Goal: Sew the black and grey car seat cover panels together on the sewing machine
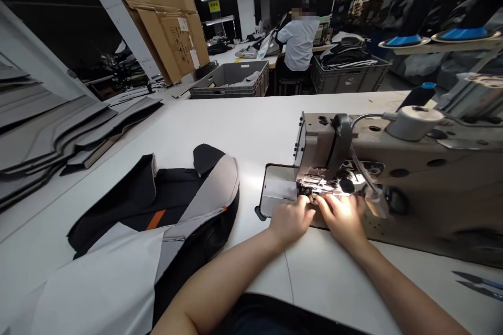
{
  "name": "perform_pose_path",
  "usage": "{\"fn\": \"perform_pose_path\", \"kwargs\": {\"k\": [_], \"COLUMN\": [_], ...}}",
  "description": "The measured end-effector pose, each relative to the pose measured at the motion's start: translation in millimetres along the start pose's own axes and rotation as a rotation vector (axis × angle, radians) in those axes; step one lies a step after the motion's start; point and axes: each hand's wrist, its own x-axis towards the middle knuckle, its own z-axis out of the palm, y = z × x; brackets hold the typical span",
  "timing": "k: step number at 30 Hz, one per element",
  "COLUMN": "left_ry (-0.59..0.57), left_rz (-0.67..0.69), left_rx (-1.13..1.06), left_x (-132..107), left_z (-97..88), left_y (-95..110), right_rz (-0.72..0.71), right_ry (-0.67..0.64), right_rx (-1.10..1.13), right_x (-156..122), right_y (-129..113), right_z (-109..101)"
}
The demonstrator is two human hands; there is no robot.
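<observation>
A sewing machine (393, 167) stands on the right of the white table, its lamp lighting the needle area (314, 186). My left hand (288, 222) is curled just in front of the needle area, thumb and forefinger drawn together. Close beside it, my right hand (346, 222) reaches up to the same spot with its fingers bent and fingertips close to the presser foot. Whatever lies between the fingers of either hand is too small to make out. To the left lies a sewn black and grey fabric piece (210, 188) with an orange strip (156, 220) and a white panel (106, 277).
Stacked grey and black cut pieces (78, 136) line the left side. Thread snips (479, 285) lie at the right edge. Behind the table are grey crates (236, 91), cardboard (168, 36), blue-based thread cones (404, 39) and a seated person (298, 42) facing away.
</observation>
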Motion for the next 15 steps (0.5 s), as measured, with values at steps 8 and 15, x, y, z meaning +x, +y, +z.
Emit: {"fn": "perform_pose_path", "kwargs": {"k": [8, 15], "left_ry": [-0.025, -0.097], "left_rz": [0.082, 0.049], "left_rx": [0.150, 0.208], "left_x": [13, 12], "left_z": [6.2, 2.5], "left_y": [-5, -2], "right_rz": [0.035, -0.066], "right_ry": [-0.043, -0.032], "right_rx": [-0.246, -0.354], "right_x": [19, 5], "right_y": [-4, -1], "right_z": [12, 7]}}
